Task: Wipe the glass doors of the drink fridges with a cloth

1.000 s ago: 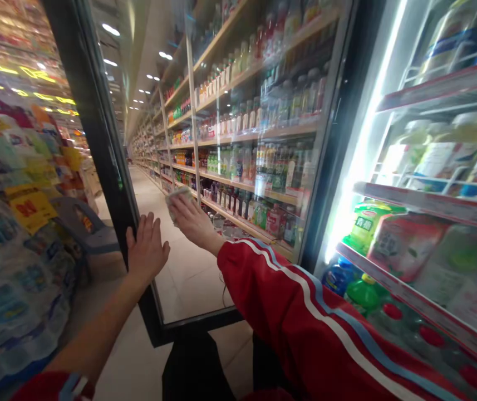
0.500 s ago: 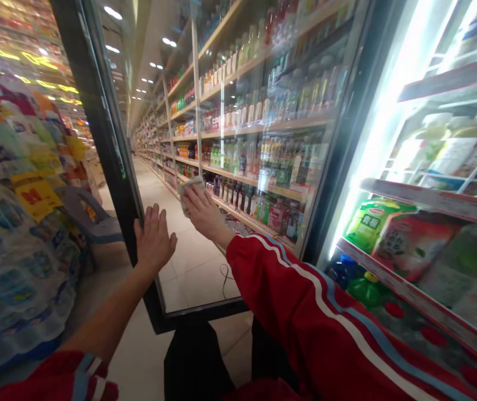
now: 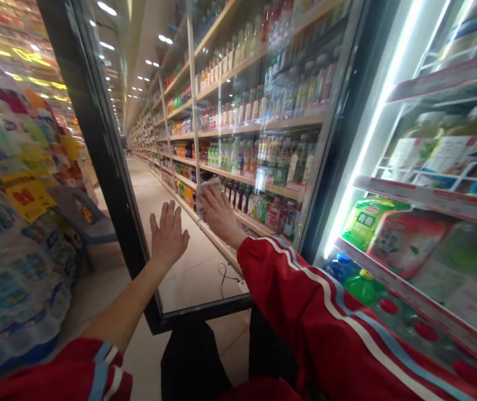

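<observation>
A glass cooler door (image 3: 263,83) with a black frame stands swung open in front of me. My left hand (image 3: 168,234) lies flat on the glass near the door's left frame, fingers stretched out and holding nothing. My right hand (image 3: 218,210) presses a pale cloth (image 3: 207,192) against the glass a little higher and to the right of the left hand. A red sleeve with white and blue stripes covers my right arm (image 3: 325,323).
The lit cooler's shelves (image 3: 426,200) on the right hold green pouches, cartons and bottles. Through the glass a long aisle with drink shelves (image 3: 238,167) runs away. Wrapped packs of bottled water (image 3: 8,262) and a grey plastic chair (image 3: 83,220) stand at the left.
Both hands have slid to the right across the glass. The left hand moved off the door's frame edge onto the pane, and the right hand carried the cloth rightward.
</observation>
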Motion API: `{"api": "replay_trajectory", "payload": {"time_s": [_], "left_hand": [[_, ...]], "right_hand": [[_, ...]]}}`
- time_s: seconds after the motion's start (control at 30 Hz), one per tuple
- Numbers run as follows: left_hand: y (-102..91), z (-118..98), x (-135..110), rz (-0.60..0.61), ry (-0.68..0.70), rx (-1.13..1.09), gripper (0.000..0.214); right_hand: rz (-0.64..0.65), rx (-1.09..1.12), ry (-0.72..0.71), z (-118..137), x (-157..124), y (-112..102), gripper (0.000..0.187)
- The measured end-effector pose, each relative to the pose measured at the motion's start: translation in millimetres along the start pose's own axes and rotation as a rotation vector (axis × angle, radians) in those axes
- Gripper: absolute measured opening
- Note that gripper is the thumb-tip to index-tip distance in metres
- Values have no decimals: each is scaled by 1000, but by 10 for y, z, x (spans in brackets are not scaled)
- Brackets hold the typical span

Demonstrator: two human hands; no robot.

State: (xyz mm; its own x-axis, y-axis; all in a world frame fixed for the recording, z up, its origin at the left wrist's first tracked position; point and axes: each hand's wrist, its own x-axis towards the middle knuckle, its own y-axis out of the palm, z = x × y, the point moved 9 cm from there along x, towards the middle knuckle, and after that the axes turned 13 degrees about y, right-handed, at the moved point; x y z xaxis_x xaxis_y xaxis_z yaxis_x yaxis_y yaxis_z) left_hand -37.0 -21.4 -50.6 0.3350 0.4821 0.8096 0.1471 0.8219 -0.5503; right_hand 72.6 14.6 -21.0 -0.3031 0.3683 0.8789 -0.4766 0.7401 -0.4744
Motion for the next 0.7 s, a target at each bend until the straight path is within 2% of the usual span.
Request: {"api": "replay_trajectory", "payload": {"time_s": [0.07, 0.27, 0.5, 0.7], "left_hand": [[30, -53, 37, 10, 5, -12, 66], [98, -232, 106, 10, 62, -18, 67], [180, -450, 253, 13, 106, -17, 66], [244, -660, 361, 17, 170, -16, 63]], "right_hand": [[12, 6, 2, -55, -37, 3, 42], [87, -5, -42, -181, -402, 93, 42], [78, -11, 93, -418, -239, -57, 47], [69, -11, 37, -492, -514, 2, 42]]}}
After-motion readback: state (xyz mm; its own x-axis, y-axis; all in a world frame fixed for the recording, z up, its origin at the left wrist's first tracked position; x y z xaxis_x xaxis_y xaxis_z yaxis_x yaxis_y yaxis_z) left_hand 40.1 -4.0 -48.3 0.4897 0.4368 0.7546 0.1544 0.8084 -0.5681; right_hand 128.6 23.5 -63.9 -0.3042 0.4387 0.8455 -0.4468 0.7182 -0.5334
